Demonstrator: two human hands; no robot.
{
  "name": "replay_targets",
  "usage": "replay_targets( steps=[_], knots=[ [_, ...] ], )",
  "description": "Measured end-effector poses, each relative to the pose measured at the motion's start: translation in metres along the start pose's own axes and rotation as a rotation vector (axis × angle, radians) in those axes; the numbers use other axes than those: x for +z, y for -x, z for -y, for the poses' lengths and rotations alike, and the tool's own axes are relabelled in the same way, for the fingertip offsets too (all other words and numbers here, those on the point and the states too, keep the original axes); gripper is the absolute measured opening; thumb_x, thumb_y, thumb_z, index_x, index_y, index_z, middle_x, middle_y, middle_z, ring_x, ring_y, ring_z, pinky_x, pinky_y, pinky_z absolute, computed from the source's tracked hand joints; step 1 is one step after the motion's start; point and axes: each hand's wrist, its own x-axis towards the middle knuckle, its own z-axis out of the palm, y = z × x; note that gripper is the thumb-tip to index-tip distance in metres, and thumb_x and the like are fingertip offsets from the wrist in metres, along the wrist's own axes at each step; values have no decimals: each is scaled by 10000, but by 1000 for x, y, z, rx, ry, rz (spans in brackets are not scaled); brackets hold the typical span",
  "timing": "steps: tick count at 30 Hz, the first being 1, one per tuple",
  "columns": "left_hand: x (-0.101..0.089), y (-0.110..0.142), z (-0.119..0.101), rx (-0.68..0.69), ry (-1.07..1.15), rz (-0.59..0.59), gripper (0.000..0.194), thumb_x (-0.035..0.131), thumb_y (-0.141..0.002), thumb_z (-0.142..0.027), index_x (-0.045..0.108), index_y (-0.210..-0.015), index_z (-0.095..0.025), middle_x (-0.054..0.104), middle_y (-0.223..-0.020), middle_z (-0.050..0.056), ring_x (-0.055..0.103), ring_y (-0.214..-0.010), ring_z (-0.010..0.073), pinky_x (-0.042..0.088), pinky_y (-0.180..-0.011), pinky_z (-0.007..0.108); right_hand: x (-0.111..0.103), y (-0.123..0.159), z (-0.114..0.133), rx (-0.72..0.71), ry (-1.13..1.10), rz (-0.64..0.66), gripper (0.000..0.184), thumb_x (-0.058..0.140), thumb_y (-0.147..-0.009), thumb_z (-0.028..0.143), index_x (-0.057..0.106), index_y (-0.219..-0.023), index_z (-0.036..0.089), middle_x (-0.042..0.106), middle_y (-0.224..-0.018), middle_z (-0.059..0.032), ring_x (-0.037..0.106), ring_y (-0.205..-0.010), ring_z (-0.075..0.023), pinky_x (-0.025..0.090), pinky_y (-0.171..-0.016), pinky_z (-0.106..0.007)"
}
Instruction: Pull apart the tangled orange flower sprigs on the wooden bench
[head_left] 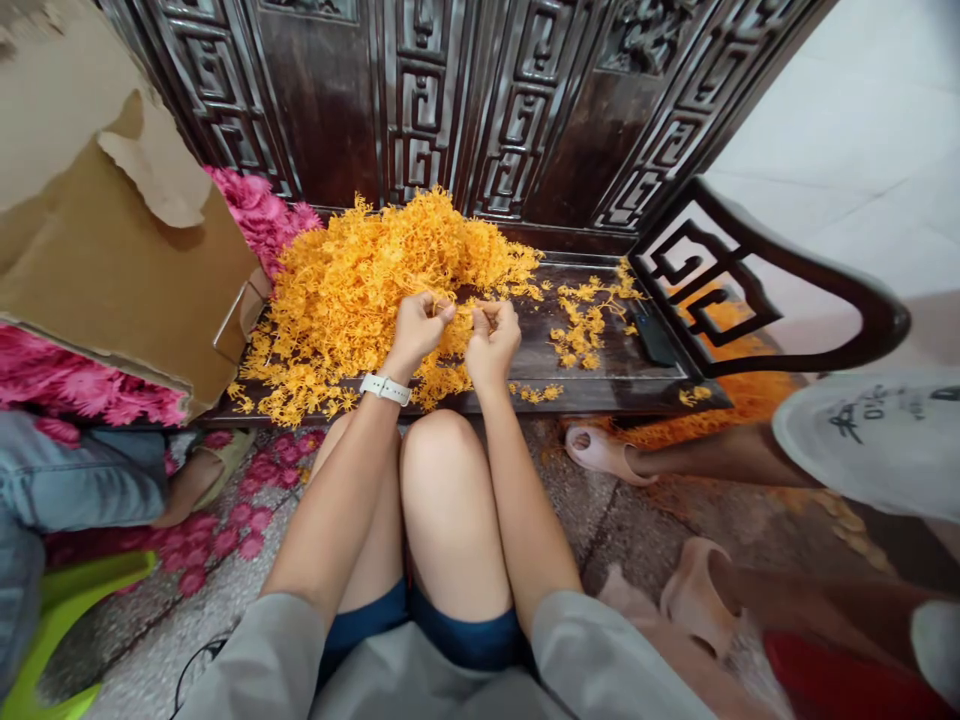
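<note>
The left hand (420, 330) and right hand (493, 342) pinch orange-yellow flower sprigs (360, 290) from a heap on the dark wooden bench (600, 385), with a smaller scatter (585, 325) toward its right end and pink flowers (255, 215) past its left corner

Orange flowers (352, 300), pink flowers (259, 215), dark brown panel (322, 110) with key-fret carving, white watchband (385, 389), navy shorts (465, 642)

Carved wooden panels (322, 100), cardboard box (120, 270), pink flowers (255, 215)

Flower heap (375, 300) on a wooden bench (600, 385), cardboard box (112, 270) to its left
</note>
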Motion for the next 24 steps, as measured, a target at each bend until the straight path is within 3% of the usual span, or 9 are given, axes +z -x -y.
replay_targets(
  steps=[5,7,9,11,14,16,18,21,24],
  knots=[
    [-11,-23,7,14,52,-305,213,695,-833,-22,640,-701,-181,621,-714,-3,534,-689,126,414,-676,256,-26,15,75,-272,-13,110,281,560,-1116,410,675,-898,276,681,-918,-70,647,-970,-274,565,-954,-486],
    [-21,-32,8,-27,85,-420,257,696,-856,-51,584,-681,-201,583,-697,-8,523,-685,125,416,-669,249,-40,16,108,-349,-101,36,252,572,-1130,418,726,-981,285,675,-975,-69,676,-1011,-270,583,-980,-504],
    [-29,-34,7,-15,132,-403,272,712,-881,-102,557,-686,-211,574,-711,-7,534,-701,122,445,-695,241,-51,8,122,-392,-126,-88,223,575,-1136,422,766,-1138,307,683,-1111,-77,698,-1132,-283,581,-1047,-530],
    [-32,-31,3,9,183,-345,242,723,-901,-155,569,-724,-213,588,-751,-4,549,-720,121,469,-723,240,-54,-6,106,-382,-83,-143,323,544,-1138,480,737,-1349,331,659,-1353,-94,695,-1243,-294,585,-1081,-546],
    [-31,-22,-1,-25,233,-301,212,703,-927,-191,578,-758,-216,591,-781,0,545,-710,122,459,-703,245,-43,-22,45,-146,13,0,653,640,-1023,692,627,-1563,326,508,-1659,-145,688,-1300,-319,625,-1032,-561],
    [-28,-17,-1,-48,267,-234,217,689,-940,-192,574,-758,-218,596,-792,9,543,-705,126,449,-687,251,-31,-21,6,67,-36,101,780,668,-955,788,653,-1531,262,599,-1576,-188,706,-1263,-319,629,-1045,-554],
    [-26,-15,1,-49,283,-142,213,706,-930,-185,582,-760,-217,611,-801,19,551,-715,132,452,-691,256,-20,-14,-15,194,-129,251,789,617,-973,816,666,-1504,235,717,-1407,-172,727,-1194,-291,626,-1057,-519],
    [-24,-15,8,-19,212,-46,220,769,-899,-197,600,-758,-214,621,-775,25,538,-703,143,455,-689,269,-11,-4,-12,133,-191,398,601,622,-1018,749,741,-1341,257,779,-1187,-95,725,-1077,-245,612,-1021,-440],
    [-23,-22,15,0,99,-126,208,786,-883,-186,612,-771,-210,614,-747,13,518,-689,145,427,-668,273,-16,2,20,-43,-139,354,419,635,-1063,643,767,-1006,250,729,-938,-51,683,-909,-217,584,-933,-401]
  ],
)
